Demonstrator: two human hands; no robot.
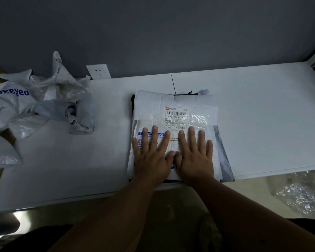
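White mailer (173,104) w/ shipping label (176,116), flat on table (262,115), centre, near front edge.
Left grip (151,157) & right grip (195,155): both released, fingers straight & spread, palms pressing mailer's near half, thumbs touching. Grey bag (225,160) under mailer, right side. Crumpled bags (40,100) well apart, table's left; 1 wall socket (98,71) behind.

"Beeyeo" on crumpled bag (13,92), "507-P802" on parcel label (175,117)

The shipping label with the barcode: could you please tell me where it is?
In the head view the shipping label is stuck on the white mailer bag mid-table, just beyond the right hand.
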